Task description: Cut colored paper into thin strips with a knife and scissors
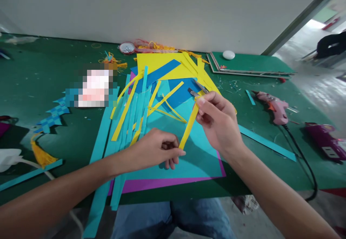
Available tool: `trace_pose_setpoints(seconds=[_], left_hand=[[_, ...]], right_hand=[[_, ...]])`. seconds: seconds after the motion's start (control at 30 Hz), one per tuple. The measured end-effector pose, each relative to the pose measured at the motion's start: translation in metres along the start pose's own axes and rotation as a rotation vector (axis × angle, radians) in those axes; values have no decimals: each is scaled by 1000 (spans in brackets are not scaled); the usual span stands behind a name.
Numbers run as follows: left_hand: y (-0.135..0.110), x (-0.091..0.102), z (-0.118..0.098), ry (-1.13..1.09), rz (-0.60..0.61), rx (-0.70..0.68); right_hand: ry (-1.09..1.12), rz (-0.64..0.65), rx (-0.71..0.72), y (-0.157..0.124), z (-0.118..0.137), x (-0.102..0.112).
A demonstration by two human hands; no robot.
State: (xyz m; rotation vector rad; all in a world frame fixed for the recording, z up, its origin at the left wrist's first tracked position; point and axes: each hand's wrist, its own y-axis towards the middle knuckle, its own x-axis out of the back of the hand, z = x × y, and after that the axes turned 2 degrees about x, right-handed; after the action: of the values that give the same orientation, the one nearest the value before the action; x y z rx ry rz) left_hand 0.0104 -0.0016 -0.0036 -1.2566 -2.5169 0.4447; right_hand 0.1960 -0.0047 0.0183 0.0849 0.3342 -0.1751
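A yellow paper strip [188, 126] is stretched between my two hands above a stack of teal and purple paper sheets [200, 159]. My left hand [158, 149] pinches the strip's lower end between thumb and fingers. My right hand [217, 118] is closed on the strip's upper end and also holds a grey utility knife [195, 92], whose blade end pokes out past my fingers. Several loose yellow and teal strips [140, 113] lie fanned out on the sheets just left of my hands.
A pink glue gun [271, 106] with a black cord lies at the right on the green table [38, 80]. Yellow and blue sheets [159, 68] lie behind. A woven blue paper shape [52, 116] and yellow tassel [40, 154] sit left. Boards [248, 64] lie far right.
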Motion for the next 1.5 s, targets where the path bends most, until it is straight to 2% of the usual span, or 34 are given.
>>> trace_pose_setpoints(seconds=[0.17,0.33,0.43,0.53,0.63,0.73,0.8,0.87,1.07,1.2,1.5], left_hand=[[-1,1,0,32,18,-16],[-1,2,-2,59,12,-38],[-3,10,-4,62,-28,-49],[-4,27,-6,46,-67,-108],[-1,45,-4,-18,-196,-246],[2,55,1,-138,-434,-441],[4,56,4,-211,-565,-504],[4,54,4,-247,-630,-512],[1,48,-1,-140,-558,-408],[-1,46,-4,-42,-593,-351],[-1,45,-3,-57,-607,-361]], right_hand=[[11,31,-6,0,-1,1],[44,4,1,1,0,1],[55,-12,13,4,3,5],[6,-42,32,9,8,12],[-83,-79,41,13,15,20],[-141,-47,19,13,18,22],[-147,3,-7,12,16,21],[-128,40,-29,11,13,18],[-92,83,-100,6,5,13],[-89,108,-101,5,3,13],[-68,119,-95,4,2,13]])
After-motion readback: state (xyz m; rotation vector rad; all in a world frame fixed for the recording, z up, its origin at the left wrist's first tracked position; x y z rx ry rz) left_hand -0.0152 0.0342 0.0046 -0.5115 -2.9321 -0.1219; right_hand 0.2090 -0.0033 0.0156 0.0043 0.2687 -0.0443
